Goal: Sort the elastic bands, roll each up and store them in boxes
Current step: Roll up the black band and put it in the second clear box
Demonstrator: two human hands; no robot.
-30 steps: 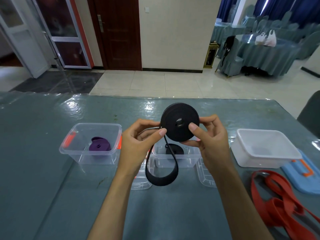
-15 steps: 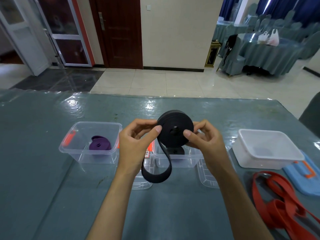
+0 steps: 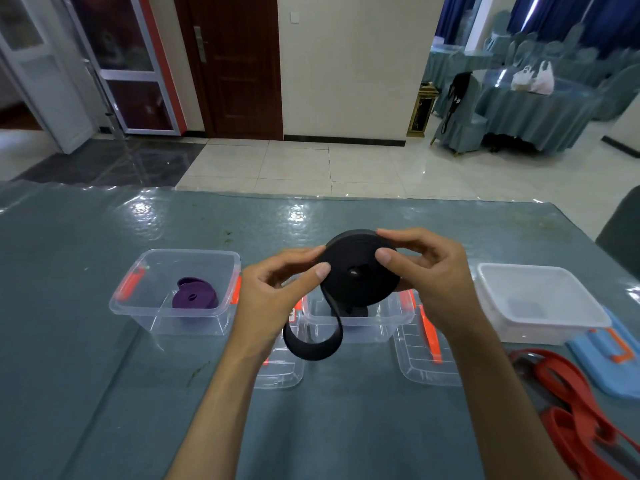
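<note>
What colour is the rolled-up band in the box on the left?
Purple, clearest in the head view.

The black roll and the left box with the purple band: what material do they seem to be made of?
The black roll, gripped by the left hand and right hand, looks like matte rubber or elastic: dull, no shine, with a limp loop hanging from it. The left box looks like clear glossy plastic: the purple band shows through its wall.

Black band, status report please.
Left hand and right hand grip black band roll. Tail loop hanging loose. Clear box below, nothing blocking.
</note>
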